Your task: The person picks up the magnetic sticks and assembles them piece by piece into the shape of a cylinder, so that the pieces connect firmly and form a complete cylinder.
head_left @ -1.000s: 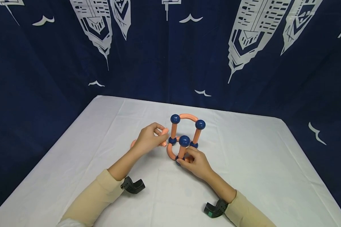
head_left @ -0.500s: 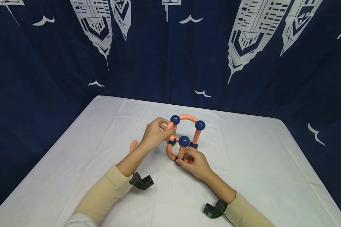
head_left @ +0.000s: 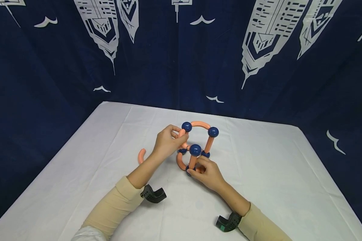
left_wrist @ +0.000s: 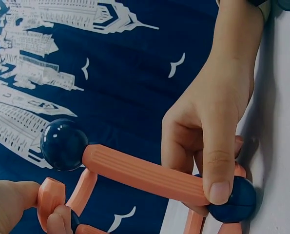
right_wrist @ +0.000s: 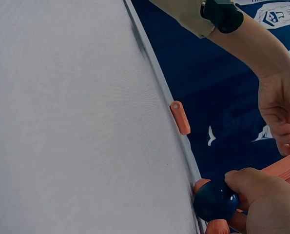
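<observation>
A frame of blue balls (head_left: 195, 150) and orange rods (head_left: 209, 145) stands on the table. An arched orange rod (head_left: 200, 124) joins its two rear upper balls. My left hand (head_left: 166, 142) pinches a curved orange rod (left_wrist: 49, 197) close beside the left rear upright, just below the upper ball (head_left: 186, 127). Low at the front, my right hand (head_left: 210, 174) grips the bottom blue ball (right_wrist: 215, 201) where the front upright rod (left_wrist: 145, 175) meets it. Its thumb presses on that joint in the left wrist view.
A loose curved orange rod (head_left: 141, 156) lies on the white-covered table (head_left: 274, 174), left of the frame and beside the left forearm. Behind the table hangs a dark blue curtain (head_left: 181, 67) with white printed buildings.
My left hand has moved right and slightly up, bringing its curved rod from beside the frame to the left rear upright. The right hand has kept its grip in place.
</observation>
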Demonstrator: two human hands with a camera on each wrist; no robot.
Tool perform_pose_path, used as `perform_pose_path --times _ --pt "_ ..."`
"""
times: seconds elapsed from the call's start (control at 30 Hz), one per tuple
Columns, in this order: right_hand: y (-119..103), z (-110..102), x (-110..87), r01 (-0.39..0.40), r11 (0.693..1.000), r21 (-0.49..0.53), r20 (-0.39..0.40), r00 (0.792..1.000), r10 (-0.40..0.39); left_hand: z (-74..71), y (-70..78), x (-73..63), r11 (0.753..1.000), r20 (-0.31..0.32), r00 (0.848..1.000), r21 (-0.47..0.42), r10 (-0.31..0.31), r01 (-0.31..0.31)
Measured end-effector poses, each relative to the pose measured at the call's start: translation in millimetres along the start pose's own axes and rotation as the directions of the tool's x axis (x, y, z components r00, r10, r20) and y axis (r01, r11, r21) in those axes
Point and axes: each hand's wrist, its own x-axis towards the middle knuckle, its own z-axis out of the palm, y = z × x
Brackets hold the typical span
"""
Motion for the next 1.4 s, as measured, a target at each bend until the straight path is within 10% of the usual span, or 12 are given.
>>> perform_pose_path --times 1.07,1.4 --pt "3 -2 -0.1 0.003 1.0 0.0 -0.004 1.0 -0.003 4.9 4.6 -1.3 0.997 0.013 0.999 -0.073 -0.031 0.031" --pt "5 -26 2.1 -0.212 0.952 0.222 0.169 0.97 0.176 14.4 -24.8 -12.7 0.985 -0.042 0.999 -0.171 -0.02 0.013"
